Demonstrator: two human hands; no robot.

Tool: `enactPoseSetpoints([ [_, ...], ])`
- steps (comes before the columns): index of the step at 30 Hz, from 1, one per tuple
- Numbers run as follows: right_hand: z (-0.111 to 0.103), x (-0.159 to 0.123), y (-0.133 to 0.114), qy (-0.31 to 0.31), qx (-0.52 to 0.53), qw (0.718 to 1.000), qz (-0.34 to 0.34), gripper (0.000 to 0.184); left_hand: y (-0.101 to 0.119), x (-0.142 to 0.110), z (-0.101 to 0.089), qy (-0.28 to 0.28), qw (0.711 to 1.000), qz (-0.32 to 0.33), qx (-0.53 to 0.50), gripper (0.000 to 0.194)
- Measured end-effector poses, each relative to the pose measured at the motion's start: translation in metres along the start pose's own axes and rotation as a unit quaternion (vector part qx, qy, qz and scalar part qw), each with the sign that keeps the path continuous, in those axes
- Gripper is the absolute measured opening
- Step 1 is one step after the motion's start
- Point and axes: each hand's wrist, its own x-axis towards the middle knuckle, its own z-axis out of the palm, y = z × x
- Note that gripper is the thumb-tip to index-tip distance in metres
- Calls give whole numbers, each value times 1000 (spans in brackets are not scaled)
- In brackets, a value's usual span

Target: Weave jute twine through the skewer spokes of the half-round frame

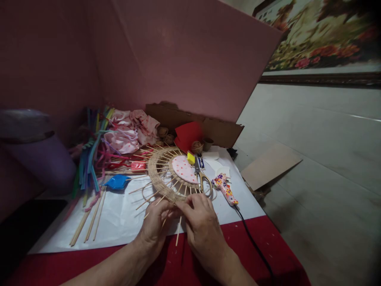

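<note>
Both my hands are at the near edge of a round twine-and-stick weave (154,178), with thin wooden sticks fanning out like rays. A band of tan twine runs around part of it, and a pink polka-dot fabric half-round (183,170) fills its centre. My left hand (156,222) grips the lower left of the band, thumb on top. My right hand (202,220) has its fingers pinched at the band's near end, partly hiding it. Scissors with gold handles (205,183) lie just beyond my right hand, beside the fabric.
A flowered glue gun (226,188) with a black cord lies at right. At left are a blue packet (117,182), loose sticks (89,222) and colourful pipe cleaners (92,151). Pink cloth (127,131), twine balls (197,147) and red sheet (187,135) sit behind.
</note>
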Motion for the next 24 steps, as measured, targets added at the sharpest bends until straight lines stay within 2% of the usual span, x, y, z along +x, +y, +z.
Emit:
enactPoseSetpoints([
  [9,0,0,-5,13,0,1000,6,30,3,-4,5,8,1000,9,20,12],
  [13,-1,0,-1,18,26,999,2,31,4,-3,6,8,1000,8,20,15],
  [20,-5,1,7,75,36,996,27,31,3,-3,5,15,999,8,27,22],
  [24,-6,-1,11,70,24,997,35,29,3,-3,5,15,999,3,29,21],
])
